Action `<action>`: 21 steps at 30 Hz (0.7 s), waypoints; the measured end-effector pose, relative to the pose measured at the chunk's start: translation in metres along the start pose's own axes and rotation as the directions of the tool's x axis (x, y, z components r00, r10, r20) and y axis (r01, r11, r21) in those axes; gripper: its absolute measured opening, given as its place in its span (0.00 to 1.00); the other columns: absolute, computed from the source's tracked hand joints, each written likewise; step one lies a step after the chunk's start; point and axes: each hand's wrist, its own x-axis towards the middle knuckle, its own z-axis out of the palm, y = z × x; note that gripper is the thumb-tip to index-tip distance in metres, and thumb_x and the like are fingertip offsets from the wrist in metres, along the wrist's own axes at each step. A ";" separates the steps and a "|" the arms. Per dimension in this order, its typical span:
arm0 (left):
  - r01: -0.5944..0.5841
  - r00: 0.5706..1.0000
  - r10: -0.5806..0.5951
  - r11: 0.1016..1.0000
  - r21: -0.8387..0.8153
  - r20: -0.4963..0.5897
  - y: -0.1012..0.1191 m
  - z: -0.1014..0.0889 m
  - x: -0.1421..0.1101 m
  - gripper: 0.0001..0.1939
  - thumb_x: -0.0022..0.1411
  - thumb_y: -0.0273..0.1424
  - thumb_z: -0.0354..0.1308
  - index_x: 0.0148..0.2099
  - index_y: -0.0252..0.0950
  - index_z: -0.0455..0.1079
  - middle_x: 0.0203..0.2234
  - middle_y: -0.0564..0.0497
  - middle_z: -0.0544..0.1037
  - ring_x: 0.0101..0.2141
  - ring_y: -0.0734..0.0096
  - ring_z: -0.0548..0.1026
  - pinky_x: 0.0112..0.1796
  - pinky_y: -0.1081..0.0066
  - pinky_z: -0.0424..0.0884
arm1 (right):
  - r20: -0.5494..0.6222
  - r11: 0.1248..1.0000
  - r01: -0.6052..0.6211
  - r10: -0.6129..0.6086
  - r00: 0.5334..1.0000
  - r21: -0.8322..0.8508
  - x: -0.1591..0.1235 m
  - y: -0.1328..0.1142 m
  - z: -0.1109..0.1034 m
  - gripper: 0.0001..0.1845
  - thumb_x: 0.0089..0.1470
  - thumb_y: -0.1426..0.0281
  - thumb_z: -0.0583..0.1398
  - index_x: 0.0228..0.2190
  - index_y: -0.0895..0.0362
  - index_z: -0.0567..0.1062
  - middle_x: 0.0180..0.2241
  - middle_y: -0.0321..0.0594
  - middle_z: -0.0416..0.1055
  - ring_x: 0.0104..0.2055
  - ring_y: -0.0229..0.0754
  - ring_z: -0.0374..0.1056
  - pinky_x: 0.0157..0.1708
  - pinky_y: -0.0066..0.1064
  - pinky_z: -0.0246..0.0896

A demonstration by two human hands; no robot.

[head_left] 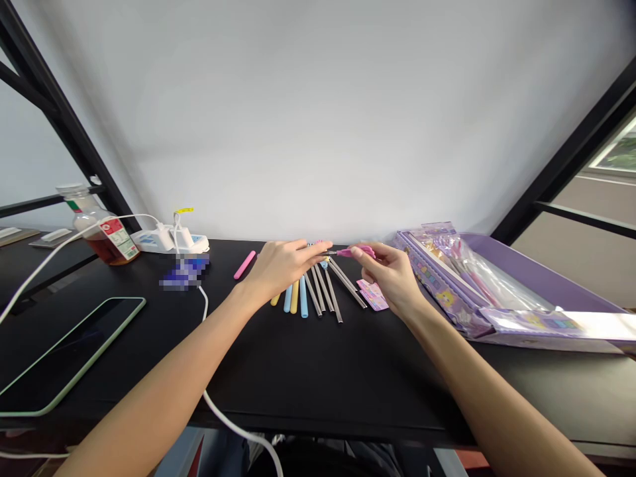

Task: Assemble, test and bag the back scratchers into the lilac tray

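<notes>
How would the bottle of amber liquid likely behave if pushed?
The bottle looks rigid, so it probably wouldn't give. With liquid in its lower part, it would likely feel bottom-heavy and might slosh. The white cable crosses in front of it, so a push could perhaps snag that.

Bright, soft shadows, glare lower right

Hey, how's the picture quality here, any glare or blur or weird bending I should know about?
Head view: bright glare on the purple box's near edge; dull sheen on the desk's right side; faint, soft shading on the wall; wide-angle stretching towards the sides; coarse pixelation over a blue item; no obvious motion blur on either hand.
</notes>
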 end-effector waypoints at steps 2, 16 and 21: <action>0.001 0.999 0.000 1.000 -0.026 0.038 -0.006 -0.001 0.000 0.19 0.76 0.40 0.44 0.56 0.43 0.73 0.35 0.52 0.81 0.29 0.72 0.76 0.27 0.73 0.61 | -0.046 0.999 0.034 -0.035 0.998 -0.021 0.003 -0.001 -0.006 0.14 0.47 0.61 0.72 0.30 0.60 0.82 0.21 0.32 0.63 0.21 0.29 0.48 0.17 0.27 0.42; 0.019 1.000 -0.019 1.000 0.019 0.007 -0.004 -0.001 0.001 0.05 0.73 0.29 0.50 0.44 0.37 0.66 0.30 0.53 0.79 0.27 0.69 0.75 0.26 0.71 0.58 | -0.078 0.785 -0.170 0.267 0.961 0.595 0.005 -0.007 0.006 0.21 0.42 0.57 0.75 0.32 0.59 0.78 0.22 0.30 0.64 0.23 0.30 0.61 0.23 0.21 0.63; 0.029 0.998 -0.023 0.994 -0.102 0.060 -0.010 -0.004 0.005 0.08 0.74 0.35 0.50 0.40 0.39 0.63 0.29 0.53 0.76 0.26 0.71 0.72 0.27 0.72 0.59 | -0.170 0.897 -0.024 0.110 0.979 0.441 0.008 -0.006 0.002 0.22 0.46 0.54 0.72 0.27 0.62 0.80 0.20 0.33 0.63 0.20 0.30 0.57 0.19 0.24 0.56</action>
